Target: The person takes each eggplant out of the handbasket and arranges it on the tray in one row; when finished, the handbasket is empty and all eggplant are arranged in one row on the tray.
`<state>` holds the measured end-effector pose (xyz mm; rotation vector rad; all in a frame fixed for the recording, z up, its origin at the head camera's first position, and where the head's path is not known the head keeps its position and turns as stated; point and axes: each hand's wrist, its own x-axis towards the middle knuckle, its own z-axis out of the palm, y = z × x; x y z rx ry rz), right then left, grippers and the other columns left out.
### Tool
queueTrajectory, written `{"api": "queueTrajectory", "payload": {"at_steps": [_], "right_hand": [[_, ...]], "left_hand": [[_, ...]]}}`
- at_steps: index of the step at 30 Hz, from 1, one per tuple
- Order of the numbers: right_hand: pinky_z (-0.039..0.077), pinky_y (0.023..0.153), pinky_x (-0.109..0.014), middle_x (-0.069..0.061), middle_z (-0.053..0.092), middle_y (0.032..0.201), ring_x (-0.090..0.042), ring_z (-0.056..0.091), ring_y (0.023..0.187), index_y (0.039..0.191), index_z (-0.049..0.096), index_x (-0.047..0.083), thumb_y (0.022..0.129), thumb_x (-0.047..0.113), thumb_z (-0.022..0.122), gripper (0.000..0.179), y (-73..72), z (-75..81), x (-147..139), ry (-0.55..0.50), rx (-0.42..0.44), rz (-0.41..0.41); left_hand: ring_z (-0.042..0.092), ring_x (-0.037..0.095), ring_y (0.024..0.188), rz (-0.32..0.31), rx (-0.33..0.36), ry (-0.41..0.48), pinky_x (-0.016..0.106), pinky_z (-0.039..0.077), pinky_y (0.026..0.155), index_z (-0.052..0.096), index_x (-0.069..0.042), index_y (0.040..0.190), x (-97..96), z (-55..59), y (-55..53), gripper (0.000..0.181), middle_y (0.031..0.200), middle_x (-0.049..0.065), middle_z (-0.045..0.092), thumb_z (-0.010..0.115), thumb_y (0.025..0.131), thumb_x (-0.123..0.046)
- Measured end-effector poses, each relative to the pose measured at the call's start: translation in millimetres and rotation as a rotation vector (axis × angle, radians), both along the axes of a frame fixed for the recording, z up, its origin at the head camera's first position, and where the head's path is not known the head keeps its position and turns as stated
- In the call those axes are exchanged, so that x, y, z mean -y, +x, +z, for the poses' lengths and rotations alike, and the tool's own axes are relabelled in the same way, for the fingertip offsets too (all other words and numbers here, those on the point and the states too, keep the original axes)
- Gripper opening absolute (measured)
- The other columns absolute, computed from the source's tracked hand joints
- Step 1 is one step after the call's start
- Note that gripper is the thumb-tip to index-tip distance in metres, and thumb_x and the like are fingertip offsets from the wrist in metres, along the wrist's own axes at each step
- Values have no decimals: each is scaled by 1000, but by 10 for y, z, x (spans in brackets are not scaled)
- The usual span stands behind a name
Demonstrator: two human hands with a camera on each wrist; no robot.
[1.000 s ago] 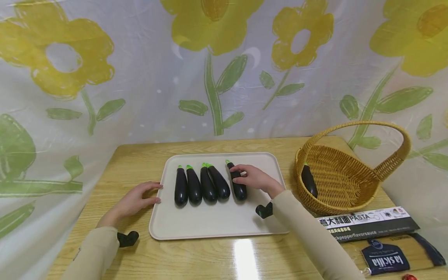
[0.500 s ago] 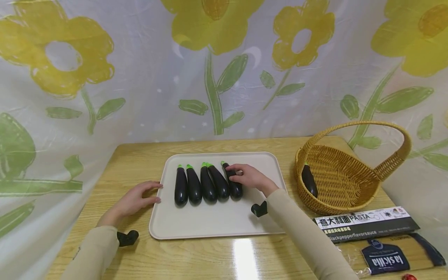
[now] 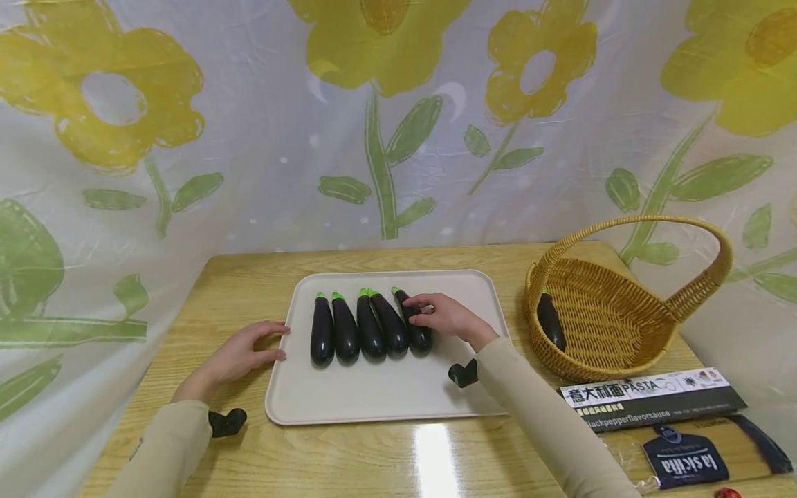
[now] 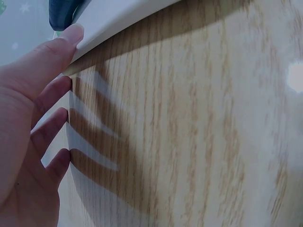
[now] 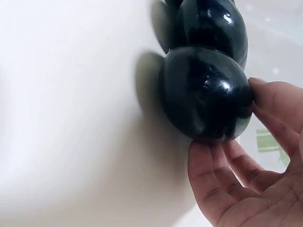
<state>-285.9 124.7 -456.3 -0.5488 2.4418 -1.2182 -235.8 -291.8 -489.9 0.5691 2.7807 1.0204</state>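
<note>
Several glossy dark purple eggplants [image 3: 322,332] with green tips lie side by side on a white tray [image 3: 448,398]. My right hand [image 3: 450,317] holds the rightmost eggplant [image 3: 420,337], thumb on one side and fingers on the other. In the right wrist view that eggplant [image 5: 208,94] sits against its neighbour [image 5: 213,26], right where their rounded ends meet. At the tray's left edge is my left hand [image 3: 239,354], holding nothing, its fingertips right at the rim. The left wrist view has the thumb [image 4: 47,59] by the tray rim [image 4: 118,23], the other fingers loosely bent below.
A wicker basket [image 3: 598,318] with a tall handle stands to the right of the tray, one eggplant [image 3: 551,321] inside. In front of it lie a black-and-white pasta box [image 3: 660,401] and a bag of pasta [image 3: 691,453]. A flowered curtain [image 3: 268,138] hangs behind the wooden table [image 3: 349,463].
My right hand has shifted the rightmost eggplant left, up to the row, and has hardly moved in the last half second. The left hand stays at the tray's edge.
</note>
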Motion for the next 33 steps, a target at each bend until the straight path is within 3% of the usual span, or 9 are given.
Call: {"api": "queueTrajectory", "payload": {"at_steps": [10,16,23,27,33], "right_hand": [[50,96,-38,-18,55,133,-30,58,119,133,59,7,95,15,64,39,39,24,-64,-31,15,-4],[55,87,-37,-23,49,139,-27,61,114,134,58,7,96,16,63,40,208,85,-260,-91,39,-35],[53,94,-39,-15,45,146,-30,56,121,137,55,11,96,25,65,45,602,309,-688,-256,120,-63],[53,94,-37,-8,48,144,-28,56,120,137,55,16,96,32,65,45,797,500,-998,-242,115,-87],[54,92,-33,-18,47,144,-27,59,117,141,49,6,100,29,59,48,840,708,-1586,-203,42,-134]], "left_hand": [[38,48,132,-9,-11,4,63,27,109,60,-2,130,-10,3,-15,47,140,24,50,73,89,-21],[39,47,132,-13,-17,1,63,27,109,60,-2,129,-18,-1,-16,47,140,24,50,73,89,-22],[40,49,130,-22,-29,7,64,27,108,60,0,128,-22,-21,-9,46,139,26,50,73,89,-21],[39,48,132,-11,-17,1,63,27,109,60,-1,129,-4,-24,-12,47,140,25,50,73,89,-22],[39,48,132,-9,-14,0,63,27,109,60,-2,129,13,-17,-14,47,140,25,50,73,89,-22]]}}
